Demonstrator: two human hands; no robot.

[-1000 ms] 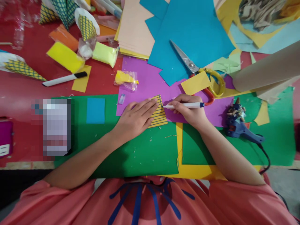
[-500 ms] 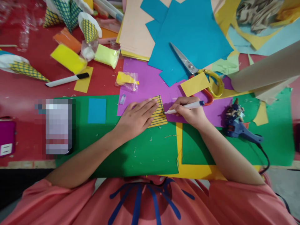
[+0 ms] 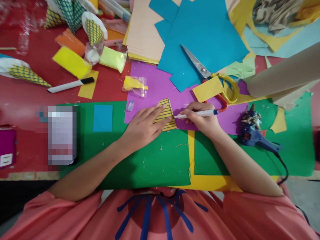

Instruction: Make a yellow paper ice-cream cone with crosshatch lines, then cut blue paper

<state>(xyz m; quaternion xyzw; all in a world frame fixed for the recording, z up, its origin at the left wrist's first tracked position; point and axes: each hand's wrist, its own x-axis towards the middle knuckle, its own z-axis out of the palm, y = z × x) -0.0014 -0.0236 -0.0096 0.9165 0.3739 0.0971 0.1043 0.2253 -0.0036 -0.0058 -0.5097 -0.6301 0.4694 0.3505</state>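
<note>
A small yellow paper piece with dark parallel lines and a line along its right edge lies over purple and green sheets. My left hand rests flat on its left part with fingers spread, covering that side. My right hand is closed round a white marker with a dark blue end. The marker's tip is at the right edge of the lined paper. Just beyond my right hand, a plain yellow paper strip lies across the handles of the scissors.
A blue glue gun with a cord lies at right, near a large paper roll. At left are a blue paper square, a capped marker and clay packets. Blue sheets lie at the back.
The lined paper has shifted slightly away from me and left. My left fingers have spread more over it. The marker tip has moved slightly away and left, to the paper's edge.
</note>
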